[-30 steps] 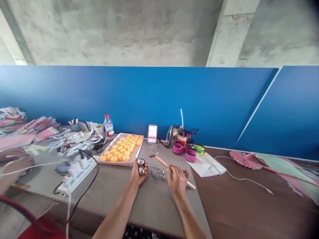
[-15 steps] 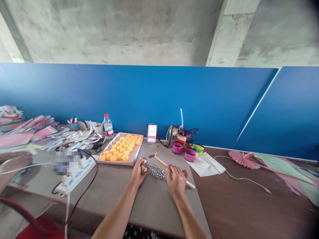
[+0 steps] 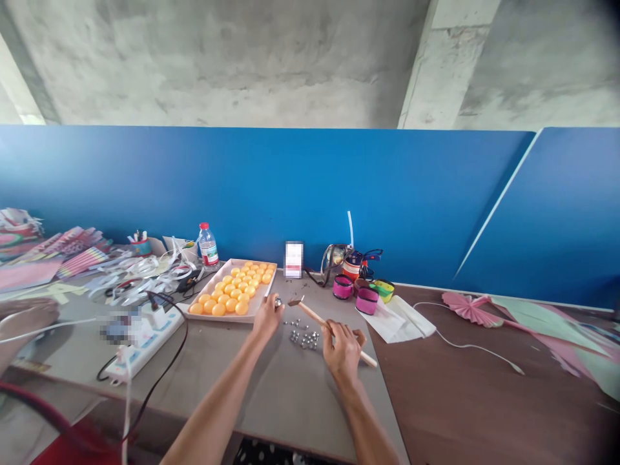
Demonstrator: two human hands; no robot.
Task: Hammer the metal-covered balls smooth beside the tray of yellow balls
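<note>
My left hand [image 3: 266, 320] is closed around a shiny silver cluster, which looks like small metal balls [image 3: 278, 301]; most of it is hidden behind the fingers. It hovers beside the right front corner of a shallow tray [image 3: 252, 318] of orange balls [image 3: 231, 290]. My right hand [image 3: 341, 345] grips the pale wooden handle of what looks like a brush [image 3: 314, 314]. Its dark tip points left and away from me, close to the left hand. Several small silver balls [image 3: 305, 337] lie loose on the grey tabletop between my hands.
A power strip [image 3: 145, 349] with cables lies left, near another person's hand [image 3: 33, 316]. Behind stand a water bottle [image 3: 208, 245] and a blurred phone-like screen [image 3: 293, 259]. Pink wristbands [image 3: 367, 300], white sheets [image 3: 402, 321] and a cable [image 3: 484, 349] lie right. A blue partition [image 3: 310, 187] closes the back.
My left hand has moved slightly left and away from me and has turned, so less of the silver cluster shows. My right hand and the brush have hardly moved.
</note>
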